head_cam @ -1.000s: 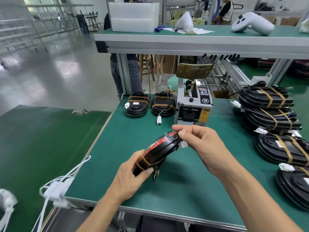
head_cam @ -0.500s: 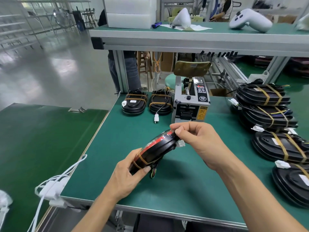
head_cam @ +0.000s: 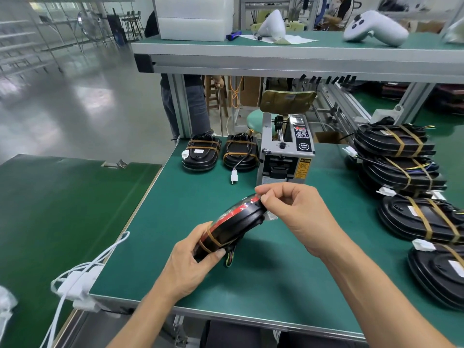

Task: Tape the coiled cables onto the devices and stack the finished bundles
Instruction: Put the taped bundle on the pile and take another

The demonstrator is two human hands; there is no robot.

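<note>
A black oval device (head_cam: 234, 223) with a red face is held tilted on edge above the green table (head_cam: 263, 282). One brown tape band wraps its lower end, and coloured wires hang beneath it. My left hand (head_cam: 194, 257) grips that lower end. My right hand (head_cam: 293, 209) pinches the upper rim, where a clear tape piece shows. Behind stands the tape dispenser (head_cam: 286, 151). Two taped bundles (head_cam: 202, 155) (head_cam: 241, 153) lie to its left. A stack of taped bundles (head_cam: 399, 156) rises at the right, with more bundles (head_cam: 421, 217) in front of it.
An upper shelf (head_cam: 301, 56) spans the back with white controllers (head_cam: 375, 28) and a foam box (head_cam: 193, 17). A white cable with plugs (head_cam: 77, 285) hangs at the table's left edge. A person's legs (head_cam: 185, 106) and a stool (head_cam: 287, 102) stand behind the table.
Both hands keep hold of the device. The right hand's fingers have shifted slightly along the upper rim; the camera view has dipped a little.
</note>
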